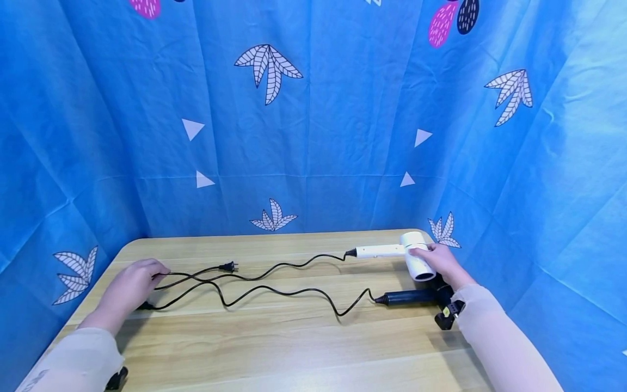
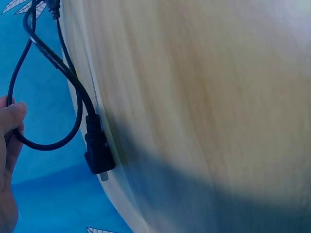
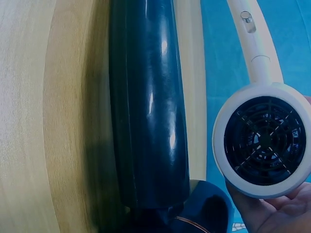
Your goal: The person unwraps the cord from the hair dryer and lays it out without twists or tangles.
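At the table's right end my right hand [image 1: 444, 262] grips the round head of a white hair dryer [image 1: 389, 250]. Its round dark grille [image 3: 265, 141] faces the right wrist camera. Beside it a black hair dryer [image 1: 407, 297] lies on the table, its head partly hidden behind my right wrist. On the left, my left hand [image 1: 128, 284] pinches a black cord [image 2: 46, 146] between thumb and fingers, near the table's left edge. One black plug [image 2: 99, 151] hangs close to that hand at the edge. Another plug [image 1: 228, 267] lies further right.
Both cords [image 1: 289, 293] run in waves across the wooden table [image 1: 274, 348] and cross near the left. Blue patterned cloth [image 1: 343, 136] surrounds the table at the back and sides.
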A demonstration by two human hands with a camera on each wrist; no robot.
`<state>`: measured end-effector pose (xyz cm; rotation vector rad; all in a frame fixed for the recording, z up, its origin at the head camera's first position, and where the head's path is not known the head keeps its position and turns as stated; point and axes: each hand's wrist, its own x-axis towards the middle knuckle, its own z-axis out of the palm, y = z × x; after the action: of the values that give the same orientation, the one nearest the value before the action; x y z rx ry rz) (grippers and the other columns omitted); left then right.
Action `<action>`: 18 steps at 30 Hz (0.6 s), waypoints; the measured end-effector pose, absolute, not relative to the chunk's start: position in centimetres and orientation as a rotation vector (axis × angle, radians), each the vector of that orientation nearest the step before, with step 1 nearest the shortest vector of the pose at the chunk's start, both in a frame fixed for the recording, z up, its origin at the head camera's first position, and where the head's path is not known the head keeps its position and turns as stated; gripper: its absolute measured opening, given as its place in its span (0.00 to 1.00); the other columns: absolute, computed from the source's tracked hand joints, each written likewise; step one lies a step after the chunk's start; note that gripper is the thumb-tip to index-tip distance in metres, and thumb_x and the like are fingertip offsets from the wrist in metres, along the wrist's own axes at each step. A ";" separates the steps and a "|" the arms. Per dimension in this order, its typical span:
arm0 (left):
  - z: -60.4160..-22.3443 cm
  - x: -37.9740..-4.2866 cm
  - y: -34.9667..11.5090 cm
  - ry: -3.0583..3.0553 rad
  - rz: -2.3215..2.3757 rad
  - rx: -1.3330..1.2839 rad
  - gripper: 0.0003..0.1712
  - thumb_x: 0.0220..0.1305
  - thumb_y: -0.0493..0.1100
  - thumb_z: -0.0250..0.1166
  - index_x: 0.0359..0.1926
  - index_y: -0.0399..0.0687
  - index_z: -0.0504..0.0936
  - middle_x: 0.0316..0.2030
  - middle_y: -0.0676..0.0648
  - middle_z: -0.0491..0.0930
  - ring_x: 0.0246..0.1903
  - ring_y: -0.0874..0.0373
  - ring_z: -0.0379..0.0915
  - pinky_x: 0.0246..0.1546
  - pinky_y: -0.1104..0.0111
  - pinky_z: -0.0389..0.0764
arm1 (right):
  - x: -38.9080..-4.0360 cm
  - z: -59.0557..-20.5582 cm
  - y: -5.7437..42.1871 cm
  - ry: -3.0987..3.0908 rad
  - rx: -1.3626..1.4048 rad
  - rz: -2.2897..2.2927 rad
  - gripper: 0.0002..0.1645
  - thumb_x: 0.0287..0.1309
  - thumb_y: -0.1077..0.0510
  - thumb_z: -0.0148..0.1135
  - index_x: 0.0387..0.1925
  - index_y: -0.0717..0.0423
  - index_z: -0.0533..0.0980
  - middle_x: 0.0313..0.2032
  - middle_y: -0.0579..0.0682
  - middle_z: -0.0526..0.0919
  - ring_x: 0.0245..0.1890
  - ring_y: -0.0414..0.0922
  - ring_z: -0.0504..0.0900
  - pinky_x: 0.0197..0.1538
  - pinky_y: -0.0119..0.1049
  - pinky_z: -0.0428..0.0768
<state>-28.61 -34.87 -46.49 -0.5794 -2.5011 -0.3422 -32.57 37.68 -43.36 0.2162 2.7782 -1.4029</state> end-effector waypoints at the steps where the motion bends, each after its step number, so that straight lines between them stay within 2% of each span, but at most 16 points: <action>1: -46.5 -28.6 -34.8 -2.519 -0.327 -0.593 0.12 0.49 0.26 0.73 0.35 0.42 0.88 0.34 0.44 0.85 0.37 0.41 0.82 0.41 0.46 0.82 | -32.5 -43.3 37.6 2.777 0.213 -1.403 0.43 0.63 0.40 0.65 0.59 0.75 0.69 0.35 0.57 0.83 0.28 0.44 0.82 0.33 0.35 0.83; 9: -46.4 -29.1 -34.0 -2.693 -0.233 -0.600 0.10 0.54 0.27 0.71 0.35 0.44 0.87 0.36 0.45 0.84 0.40 0.41 0.81 0.44 0.47 0.82 | -32.6 -43.7 37.1 2.792 0.198 -1.411 0.40 0.63 0.42 0.66 0.57 0.75 0.70 0.34 0.57 0.83 0.27 0.43 0.82 0.32 0.36 0.83; 18: -46.9 -30.1 -32.9 -2.753 -0.100 -0.596 0.14 0.51 0.24 0.66 0.30 0.48 0.85 0.31 0.50 0.80 0.33 0.47 0.80 0.33 0.53 0.83 | -32.9 -44.4 36.8 2.778 0.215 -1.381 0.42 0.62 0.40 0.66 0.57 0.74 0.71 0.38 0.59 0.83 0.30 0.45 0.82 0.34 0.36 0.83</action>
<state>-30.10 -32.89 -46.86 -0.5956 -2.7525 -0.1004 -32.91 36.80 -44.38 0.2152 2.7777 -1.3810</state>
